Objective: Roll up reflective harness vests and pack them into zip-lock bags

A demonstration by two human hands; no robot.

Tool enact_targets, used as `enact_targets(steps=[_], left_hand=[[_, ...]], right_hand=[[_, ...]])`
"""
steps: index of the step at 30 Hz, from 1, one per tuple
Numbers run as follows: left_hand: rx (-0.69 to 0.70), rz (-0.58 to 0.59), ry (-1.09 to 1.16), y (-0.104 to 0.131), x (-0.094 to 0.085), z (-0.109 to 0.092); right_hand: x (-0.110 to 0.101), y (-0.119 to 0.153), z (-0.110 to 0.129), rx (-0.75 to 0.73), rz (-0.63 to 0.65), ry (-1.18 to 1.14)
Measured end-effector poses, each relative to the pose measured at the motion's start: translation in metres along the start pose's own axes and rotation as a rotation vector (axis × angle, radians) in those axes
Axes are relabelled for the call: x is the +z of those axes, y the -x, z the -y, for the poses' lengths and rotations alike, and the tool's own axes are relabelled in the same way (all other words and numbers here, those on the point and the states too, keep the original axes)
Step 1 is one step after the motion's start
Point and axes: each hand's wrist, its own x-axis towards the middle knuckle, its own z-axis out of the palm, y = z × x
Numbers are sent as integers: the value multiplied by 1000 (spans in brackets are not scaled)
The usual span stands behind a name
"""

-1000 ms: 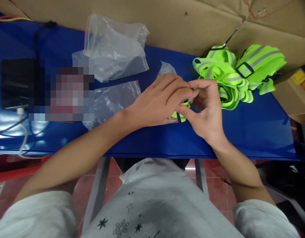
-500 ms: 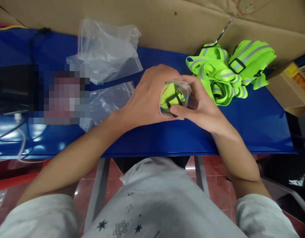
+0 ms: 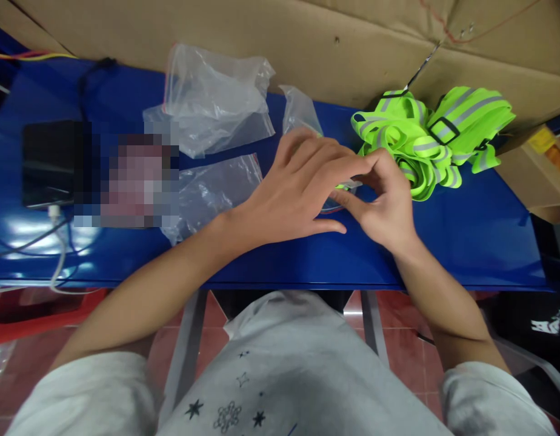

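Observation:
A clear zip bag (image 3: 300,111) lies on the blue table under my hands, with bright yellow-green strap inside it. My left hand (image 3: 291,197) spreads flat over the bag, fingers stretched and thumb apart, hiding most of it. At the bag's right edge, my right hand (image 3: 386,203) pinches the plastic between thumb and forefinger. A heap of yellow-green reflective straps (image 3: 411,142) with grey stripes and black buckles rests just beyond my right hand.
Clear zip bags (image 3: 220,100) lie at the back left, and another flat bag (image 3: 211,188) is beside my left wrist. A black device (image 3: 48,163) with a white cable sits at far left. Cardboard (image 3: 307,54) lines the back; a small carton (image 3: 530,172) stands right.
The strap-filled bag has gone from being held upright with its mouth towards me to lying on the table. My left hand has opened out over it; my right now pinches its edge.

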Motion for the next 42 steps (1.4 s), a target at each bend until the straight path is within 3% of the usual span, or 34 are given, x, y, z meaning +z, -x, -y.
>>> enact_targets(steps=[2,5,11,17,23,31,34,38,42], left_hand=[[15,80,15,-1,-13,5],[38,82,-9,2,-22,12],[88,85,14,14,-8,6],[199,24,-164,13,-2,-3],[288,-71,-275,11,10,-7],[303,-86,-212,10,20,-18],[317,-115,-173,9,17,-21],[300,-58,-136,4,8,-19],[220,38,-28,6,3,-9]], right_hand=[[-10,-5,0,-59,58,-19],[-19,-10,4,-137,179,-26],[-22,-6,10,-120,317,-122],[-18,3,19,-18,250,-17],[-2,9,27,-122,148,252],[4,17,25,-34,10,406],[2,19,27,-20,19,389],[-5,13,22,-76,25,297],[-16,1,13,-47,238,128]])
